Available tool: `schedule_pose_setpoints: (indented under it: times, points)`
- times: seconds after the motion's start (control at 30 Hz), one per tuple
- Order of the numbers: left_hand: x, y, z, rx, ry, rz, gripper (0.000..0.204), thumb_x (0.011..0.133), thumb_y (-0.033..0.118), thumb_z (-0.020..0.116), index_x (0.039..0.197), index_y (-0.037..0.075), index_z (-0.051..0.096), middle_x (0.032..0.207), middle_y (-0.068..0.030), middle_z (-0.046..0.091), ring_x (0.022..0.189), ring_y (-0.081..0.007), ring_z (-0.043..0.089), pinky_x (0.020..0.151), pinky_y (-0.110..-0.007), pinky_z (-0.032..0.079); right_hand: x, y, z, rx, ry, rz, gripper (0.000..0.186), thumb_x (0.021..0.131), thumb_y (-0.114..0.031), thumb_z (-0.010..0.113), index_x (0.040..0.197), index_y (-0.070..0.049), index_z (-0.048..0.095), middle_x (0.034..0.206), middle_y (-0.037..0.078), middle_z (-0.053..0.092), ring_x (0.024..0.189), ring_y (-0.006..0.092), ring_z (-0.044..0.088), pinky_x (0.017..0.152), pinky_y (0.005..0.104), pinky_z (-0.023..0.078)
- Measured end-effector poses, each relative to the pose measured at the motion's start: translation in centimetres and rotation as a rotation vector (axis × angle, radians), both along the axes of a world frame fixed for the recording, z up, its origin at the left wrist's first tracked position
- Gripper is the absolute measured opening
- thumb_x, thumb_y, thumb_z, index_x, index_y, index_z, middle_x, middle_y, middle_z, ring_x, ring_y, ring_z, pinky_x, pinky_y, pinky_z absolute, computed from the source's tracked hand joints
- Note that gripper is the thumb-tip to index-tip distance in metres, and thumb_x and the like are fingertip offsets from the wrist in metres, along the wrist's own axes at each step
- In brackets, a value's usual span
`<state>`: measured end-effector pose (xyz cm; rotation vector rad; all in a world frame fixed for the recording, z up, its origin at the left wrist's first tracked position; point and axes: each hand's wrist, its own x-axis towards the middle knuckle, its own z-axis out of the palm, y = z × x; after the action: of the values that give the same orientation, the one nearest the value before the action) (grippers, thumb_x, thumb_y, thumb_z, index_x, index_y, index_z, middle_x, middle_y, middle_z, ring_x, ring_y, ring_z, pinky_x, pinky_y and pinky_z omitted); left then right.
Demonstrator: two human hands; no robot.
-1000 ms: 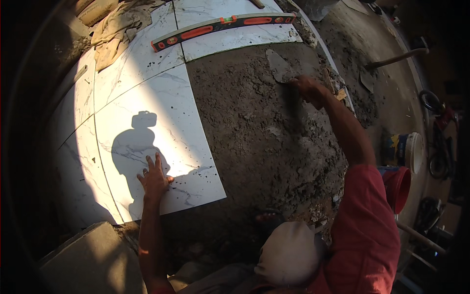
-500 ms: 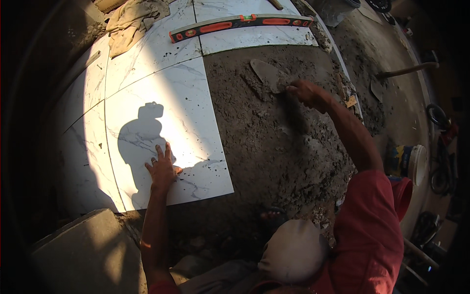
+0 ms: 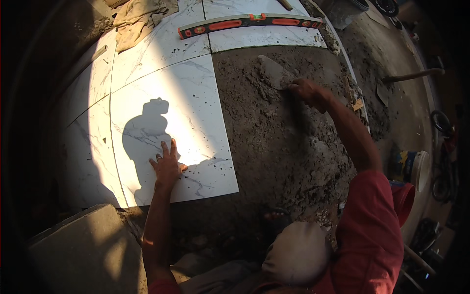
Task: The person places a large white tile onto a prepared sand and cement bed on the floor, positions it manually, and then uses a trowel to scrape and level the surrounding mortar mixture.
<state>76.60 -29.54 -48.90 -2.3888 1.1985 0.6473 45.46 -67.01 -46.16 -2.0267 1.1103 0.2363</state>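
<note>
My left hand (image 3: 167, 165) rests palm down on a white marbled floor tile (image 3: 205, 127), its fingers spread and a ring on one of them. To the right of that tile lies a bed of wet grey mortar (image 3: 274, 142). Out over the mortar, my right hand (image 3: 308, 94) is closed around the handle of a trowel (image 3: 272, 72), whose blade lies against the mortar near the far tiles. The handle itself is mostly hidden by my fingers. Some mortar sits on or against the blade.
A spirit level (image 3: 252, 22) with red ends lies across the far tiles. A crumpled tan cloth (image 3: 137, 23) is at the far left. On the right stand a bucket (image 3: 416, 169) and a long-handled tool (image 3: 413, 76) beside more mortar. A concrete slab (image 3: 83, 250) is near left.
The trowel blade has shifted slightly across the mortar, and more mortar now covers it. My left hand stays on the tile. The whole view has shifted a little.
</note>
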Motion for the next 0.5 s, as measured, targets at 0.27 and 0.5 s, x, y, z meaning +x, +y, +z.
schedule_pose_setpoints:
  times: [0.27,0.5]
  points:
    - [0.1,0.1,-0.5,-0.015,-0.002,-0.013,0.101,0.075,0.043,0.076,0.151,0.017,0.013,0.152,-0.0217,0.020,0.124,-0.0491,0.043,0.102,-0.068,0.026,3.3,0.9,2.3,0.050,0.060,0.000,0.040,0.095,-0.034,0.043,0.104,0.002,0.059,0.069,0.007,0.051,0.061,0.0180,0.051,0.055,0.0378,0.044]
    - [0.3,0.9,-1.7,-0.081,-0.081,-0.061,0.101,0.071,0.042,0.079,0.149,0.020,0.019,0.150,-0.0190,0.025,0.118,-0.0467,0.050,0.096,-0.067,0.033,4.9,-0.1,0.8,0.031,0.057,0.084,0.043,0.096,-0.034,0.043,0.115,0.002,0.058,0.078,0.008,0.057,0.061,0.0169,0.051,0.053,0.0353,0.043]
